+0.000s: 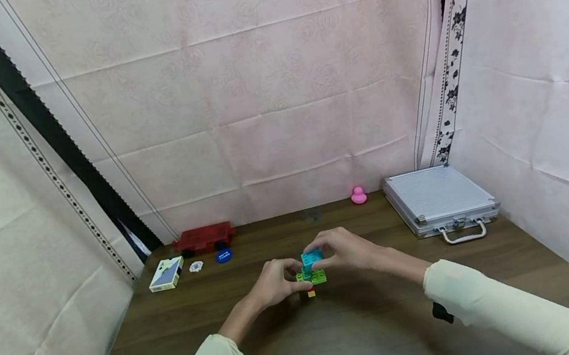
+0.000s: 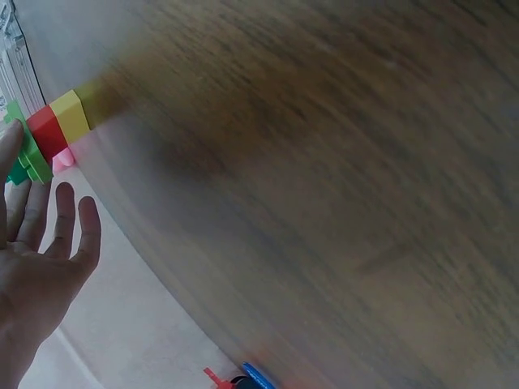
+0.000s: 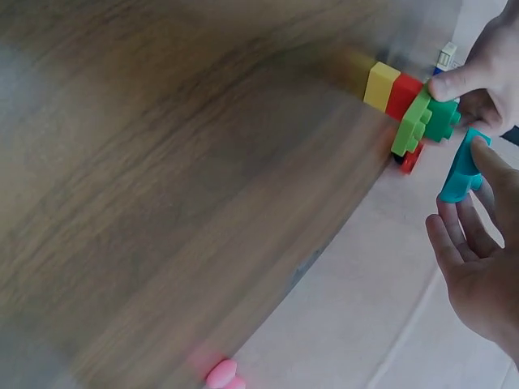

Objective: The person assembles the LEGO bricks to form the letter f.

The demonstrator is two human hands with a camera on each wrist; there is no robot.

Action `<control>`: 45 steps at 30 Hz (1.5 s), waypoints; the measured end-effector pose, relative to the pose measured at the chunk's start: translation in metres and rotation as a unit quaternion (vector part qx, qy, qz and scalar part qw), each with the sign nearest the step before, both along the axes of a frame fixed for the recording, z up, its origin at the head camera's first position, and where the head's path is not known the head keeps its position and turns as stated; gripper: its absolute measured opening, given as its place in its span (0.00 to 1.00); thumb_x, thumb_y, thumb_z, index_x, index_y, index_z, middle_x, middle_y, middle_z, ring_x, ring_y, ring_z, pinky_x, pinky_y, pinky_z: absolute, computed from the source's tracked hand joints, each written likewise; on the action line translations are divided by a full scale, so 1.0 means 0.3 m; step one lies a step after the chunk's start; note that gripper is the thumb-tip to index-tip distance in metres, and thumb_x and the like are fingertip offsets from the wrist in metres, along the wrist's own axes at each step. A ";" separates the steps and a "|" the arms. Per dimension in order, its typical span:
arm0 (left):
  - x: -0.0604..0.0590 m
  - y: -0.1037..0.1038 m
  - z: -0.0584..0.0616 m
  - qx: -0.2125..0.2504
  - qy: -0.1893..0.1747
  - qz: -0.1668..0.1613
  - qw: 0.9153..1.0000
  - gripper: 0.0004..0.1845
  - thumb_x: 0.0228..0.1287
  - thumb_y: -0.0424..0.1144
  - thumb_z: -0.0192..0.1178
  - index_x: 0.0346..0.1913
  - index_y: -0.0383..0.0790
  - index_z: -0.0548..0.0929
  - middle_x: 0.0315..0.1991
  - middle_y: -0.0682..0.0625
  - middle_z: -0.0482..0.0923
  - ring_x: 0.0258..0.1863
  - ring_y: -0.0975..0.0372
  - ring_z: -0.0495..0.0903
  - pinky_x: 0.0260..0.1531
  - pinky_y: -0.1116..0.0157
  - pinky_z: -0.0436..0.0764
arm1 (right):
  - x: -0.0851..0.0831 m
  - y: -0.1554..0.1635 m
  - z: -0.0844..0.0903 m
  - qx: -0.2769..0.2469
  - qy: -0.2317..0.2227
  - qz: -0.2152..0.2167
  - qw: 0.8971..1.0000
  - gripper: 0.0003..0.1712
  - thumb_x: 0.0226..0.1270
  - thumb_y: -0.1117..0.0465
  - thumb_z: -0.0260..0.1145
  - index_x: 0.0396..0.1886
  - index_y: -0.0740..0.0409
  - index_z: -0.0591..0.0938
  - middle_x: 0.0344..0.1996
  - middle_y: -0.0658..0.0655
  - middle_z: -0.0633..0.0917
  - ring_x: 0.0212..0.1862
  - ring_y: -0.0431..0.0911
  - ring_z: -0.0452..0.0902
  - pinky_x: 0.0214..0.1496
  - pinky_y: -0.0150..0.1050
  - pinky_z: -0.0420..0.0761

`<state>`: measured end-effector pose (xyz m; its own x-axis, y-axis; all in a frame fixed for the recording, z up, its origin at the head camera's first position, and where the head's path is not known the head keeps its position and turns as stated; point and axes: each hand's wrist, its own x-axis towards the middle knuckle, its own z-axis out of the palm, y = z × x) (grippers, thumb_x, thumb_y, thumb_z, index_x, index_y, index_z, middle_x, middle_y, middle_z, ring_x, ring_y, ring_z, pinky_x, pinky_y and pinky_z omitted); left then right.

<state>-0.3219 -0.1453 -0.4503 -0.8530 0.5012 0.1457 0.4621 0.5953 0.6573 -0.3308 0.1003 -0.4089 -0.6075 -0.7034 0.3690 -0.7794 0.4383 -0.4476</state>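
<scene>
Between two hands: one block stack [image 1: 311,277]

dark wood-grain table [image 1: 187,336], pale pink fabric backdrop [image 1: 271,92] behind and on both sides, creased in folds; floral-trim strip [image 1: 450,77] at right corner, dark dotted-edge strip [image 1: 38,123] at left; even soft light

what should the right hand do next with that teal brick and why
Probably lower the teal plastic brick onto the green studded plate and press. The right hand holds it apart from the yellow, red and green brick stack, which the left hand steadies.
</scene>
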 end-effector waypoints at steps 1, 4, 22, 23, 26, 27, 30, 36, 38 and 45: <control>0.000 0.000 0.000 0.001 0.000 -0.002 1.000 0.19 0.62 0.47 0.76 0.52 0.42 0.88 0.42 0.55 0.86 0.42 0.57 0.84 0.39 0.64 0.83 | 0.002 -0.003 -0.002 0.002 0.001 0.001 1.000 0.18 0.67 0.59 0.76 0.55 0.57 0.88 0.48 0.52 0.89 0.46 0.41 0.84 0.50 0.38 0.85; 0.000 0.001 -0.001 0.004 0.000 -0.005 1.000 0.18 0.63 0.47 0.76 0.51 0.43 0.88 0.40 0.56 0.86 0.41 0.58 0.83 0.38 0.66 0.83 | 0.005 -0.009 -0.010 0.002 -0.004 0.004 1.000 0.18 0.68 0.59 0.76 0.55 0.57 0.88 0.48 0.52 0.89 0.46 0.42 0.84 0.50 0.41 0.86; -0.003 0.003 -0.003 0.002 0.000 -0.013 1.000 0.13 0.64 0.48 0.75 0.46 0.48 0.89 0.41 0.56 0.87 0.41 0.61 0.84 0.39 0.66 0.83 | 0.017 -0.023 -0.035 0.031 -0.017 -0.014 0.999 0.19 0.69 0.55 0.75 0.57 0.53 0.88 0.47 0.49 0.87 0.45 0.38 0.83 0.50 0.33 0.84; -0.003 0.003 -0.003 0.001 0.001 -0.013 1.000 0.13 0.64 0.48 0.75 0.46 0.48 0.89 0.41 0.56 0.87 0.41 0.61 0.83 0.39 0.66 0.83 | 0.016 -0.023 -0.037 0.031 -0.016 -0.013 0.999 0.19 0.69 0.55 0.75 0.57 0.53 0.88 0.47 0.49 0.87 0.45 0.38 0.83 0.50 0.34 0.84; -0.002 0.003 -0.002 -0.001 0.002 -0.012 1.000 0.14 0.64 0.48 0.75 0.48 0.47 0.89 0.42 0.56 0.87 0.41 0.62 0.83 0.40 0.65 0.83 | 0.013 -0.023 -0.040 0.030 -0.015 -0.014 0.999 0.19 0.69 0.55 0.75 0.58 0.53 0.88 0.47 0.49 0.87 0.45 0.38 0.83 0.51 0.35 0.85; -0.002 0.003 -0.001 -0.001 0.002 -0.010 1.000 0.14 0.64 0.49 0.75 0.48 0.47 0.89 0.42 0.56 0.87 0.41 0.63 0.83 0.41 0.65 0.84 | 0.012 -0.023 -0.041 0.030 -0.015 -0.015 0.999 0.20 0.69 0.55 0.75 0.58 0.53 0.88 0.47 0.49 0.87 0.45 0.39 0.83 0.51 0.36 0.85; -0.003 0.003 0.000 -0.003 0.002 -0.009 1.000 0.15 0.64 0.49 0.75 0.49 0.46 0.89 0.42 0.56 0.87 0.41 0.63 0.83 0.41 0.65 0.84 | 0.014 -0.023 -0.039 0.034 -0.014 -0.020 0.999 0.20 0.69 0.54 0.75 0.58 0.53 0.88 0.47 0.49 0.87 0.45 0.40 0.83 0.51 0.36 0.85; -0.004 0.003 0.000 0.002 -0.005 -0.009 1.000 0.15 0.63 0.48 0.75 0.48 0.46 0.89 0.40 0.57 0.86 0.41 0.62 0.83 0.39 0.67 0.83 | 0.020 -0.027 -0.038 0.038 -0.018 -0.028 0.999 0.21 0.67 0.55 0.77 0.58 0.52 0.88 0.47 0.50 0.87 0.44 0.41 0.83 0.51 0.38 0.85; -0.003 0.004 0.002 0.004 -0.007 -0.009 1.000 0.15 0.63 0.48 0.76 0.47 0.45 0.89 0.40 0.57 0.86 0.40 0.61 0.83 0.38 0.67 0.83 | 0.021 -0.028 -0.038 0.037 -0.019 -0.026 0.999 0.21 0.66 0.55 0.77 0.58 0.52 0.88 0.47 0.50 0.87 0.44 0.41 0.83 0.52 0.41 0.86; -0.001 0.008 0.012 0.001 -0.008 -0.006 1.000 0.14 0.63 0.48 0.75 0.47 0.45 0.89 0.39 0.57 0.86 0.39 0.62 0.82 0.37 0.68 0.83 | 0.027 -0.027 -0.042 0.028 -0.014 -0.030 0.999 0.21 0.66 0.56 0.77 0.58 0.54 0.88 0.48 0.53 0.87 0.45 0.43 0.83 0.53 0.45 0.86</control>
<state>-0.3223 -0.1428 -0.4468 -0.8487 0.5120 0.1325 0.4590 0.5887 0.6654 -0.3228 0.0922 -0.4214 -0.6586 -0.6846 0.3123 -0.7385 0.5086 -0.4426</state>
